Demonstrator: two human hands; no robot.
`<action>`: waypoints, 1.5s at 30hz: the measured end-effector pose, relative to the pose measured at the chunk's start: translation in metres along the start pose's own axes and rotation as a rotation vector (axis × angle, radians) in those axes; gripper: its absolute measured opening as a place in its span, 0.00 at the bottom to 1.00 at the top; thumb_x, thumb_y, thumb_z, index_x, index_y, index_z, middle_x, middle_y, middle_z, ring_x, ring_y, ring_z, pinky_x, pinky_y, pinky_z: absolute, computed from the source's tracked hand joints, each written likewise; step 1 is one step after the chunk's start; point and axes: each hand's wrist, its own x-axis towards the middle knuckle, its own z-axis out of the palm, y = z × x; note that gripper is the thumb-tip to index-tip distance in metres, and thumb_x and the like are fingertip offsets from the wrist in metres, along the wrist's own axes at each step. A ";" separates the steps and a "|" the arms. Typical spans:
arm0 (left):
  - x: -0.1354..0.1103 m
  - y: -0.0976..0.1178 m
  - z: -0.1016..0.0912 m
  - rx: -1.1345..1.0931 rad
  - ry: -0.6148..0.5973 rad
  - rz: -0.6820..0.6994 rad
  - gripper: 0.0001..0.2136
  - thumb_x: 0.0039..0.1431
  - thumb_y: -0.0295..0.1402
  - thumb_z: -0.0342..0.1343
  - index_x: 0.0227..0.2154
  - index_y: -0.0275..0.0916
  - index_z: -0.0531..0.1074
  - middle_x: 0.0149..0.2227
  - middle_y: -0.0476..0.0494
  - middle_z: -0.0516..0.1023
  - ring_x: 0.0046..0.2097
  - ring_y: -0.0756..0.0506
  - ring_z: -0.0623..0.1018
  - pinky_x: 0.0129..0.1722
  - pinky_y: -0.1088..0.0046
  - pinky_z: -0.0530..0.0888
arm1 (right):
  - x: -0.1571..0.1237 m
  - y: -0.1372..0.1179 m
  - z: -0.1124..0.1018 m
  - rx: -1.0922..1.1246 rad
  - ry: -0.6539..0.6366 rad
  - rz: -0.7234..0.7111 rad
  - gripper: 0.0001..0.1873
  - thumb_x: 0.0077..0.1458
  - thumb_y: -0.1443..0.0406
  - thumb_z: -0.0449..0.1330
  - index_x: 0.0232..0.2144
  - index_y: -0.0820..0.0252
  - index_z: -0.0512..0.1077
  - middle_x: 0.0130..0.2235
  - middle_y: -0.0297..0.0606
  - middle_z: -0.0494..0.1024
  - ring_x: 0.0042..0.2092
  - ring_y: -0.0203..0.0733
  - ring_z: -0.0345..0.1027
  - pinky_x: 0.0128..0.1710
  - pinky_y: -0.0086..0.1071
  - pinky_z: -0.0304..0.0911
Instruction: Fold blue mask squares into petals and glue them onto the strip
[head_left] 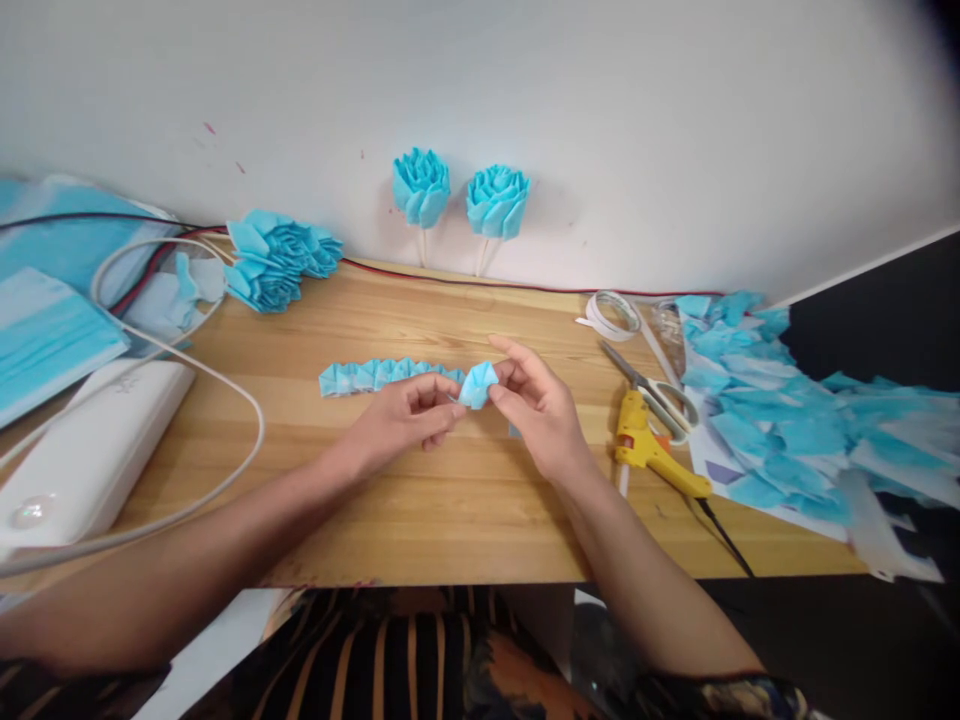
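A pleated strip of light blue material lies across the middle of the wooden table. Its right end is curled into a small roll. My left hand pinches the strip just left of the roll, fingers closed on it. From the right side, my right hand holds the roll with thumb and fingertips, the index finger stretched over it. Both hands hover just above the tabletop.
Two finished blue flowers on sticks lean on the wall, more flowers lie back left. A yellow glue gun, scissors and tape sit right, beside blue scraps. Face masks, a white box and cables lie left.
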 end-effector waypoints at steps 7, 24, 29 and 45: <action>0.004 -0.005 0.003 0.042 0.007 0.053 0.10 0.52 0.38 0.60 0.30 0.37 0.68 0.25 0.55 0.66 0.25 0.54 0.64 0.25 0.76 0.62 | -0.001 0.001 0.003 -0.020 -0.013 0.018 0.24 0.55 0.66 0.60 0.55 0.52 0.69 0.35 0.32 0.75 0.37 0.37 0.69 0.41 0.36 0.67; 0.001 -0.003 -0.001 0.069 0.019 0.038 0.10 0.55 0.37 0.58 0.23 0.37 0.69 0.21 0.53 0.66 0.24 0.53 0.66 0.26 0.76 0.63 | -0.002 0.002 0.005 0.042 -0.027 0.030 0.25 0.54 0.66 0.61 0.55 0.51 0.68 0.35 0.31 0.75 0.37 0.37 0.69 0.41 0.36 0.67; 0.001 -0.003 -0.002 0.028 0.004 0.030 0.09 0.56 0.35 0.58 0.24 0.36 0.72 0.23 0.52 0.70 0.25 0.53 0.68 0.28 0.76 0.65 | -0.001 0.000 0.003 0.065 -0.022 0.021 0.25 0.54 0.68 0.62 0.54 0.52 0.69 0.34 0.30 0.75 0.37 0.36 0.69 0.41 0.34 0.66; 0.003 -0.005 -0.002 -0.336 0.203 0.002 0.11 0.56 0.39 0.62 0.30 0.36 0.69 0.23 0.50 0.72 0.24 0.52 0.71 0.22 0.77 0.66 | 0.003 0.005 -0.004 0.143 0.041 0.073 0.27 0.53 0.66 0.60 0.56 0.51 0.68 0.34 0.30 0.75 0.35 0.36 0.69 0.39 0.35 0.67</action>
